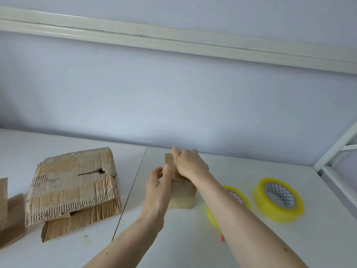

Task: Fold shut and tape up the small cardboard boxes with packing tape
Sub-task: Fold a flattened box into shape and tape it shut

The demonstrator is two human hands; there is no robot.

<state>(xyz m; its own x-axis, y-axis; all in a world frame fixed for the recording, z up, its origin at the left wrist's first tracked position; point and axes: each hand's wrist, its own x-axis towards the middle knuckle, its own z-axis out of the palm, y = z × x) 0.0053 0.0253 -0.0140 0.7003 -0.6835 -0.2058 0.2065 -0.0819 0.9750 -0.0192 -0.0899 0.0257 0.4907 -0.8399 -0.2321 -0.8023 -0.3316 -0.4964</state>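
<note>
A small brown cardboard box (182, 198) stands on the white table (173, 244) near its middle. My right hand (190, 164) lies over the box's top, its fingers curled on an upright flap (168, 158) at the far side. My left hand (158, 188) is at the box's left side with straight fingers touching its upper edge. A yellow tape roll (278, 200) lies flat to the right. A second yellow roll (212, 215) sits closer, partly hidden under my right forearm.
A large worn, flattened cardboard box (73, 188) lies on the left of the table. More brown cardboard pieces (9, 215) sit at the far left edge. A white metal frame (334, 151) stands at the right, and a wall runs behind the table.
</note>
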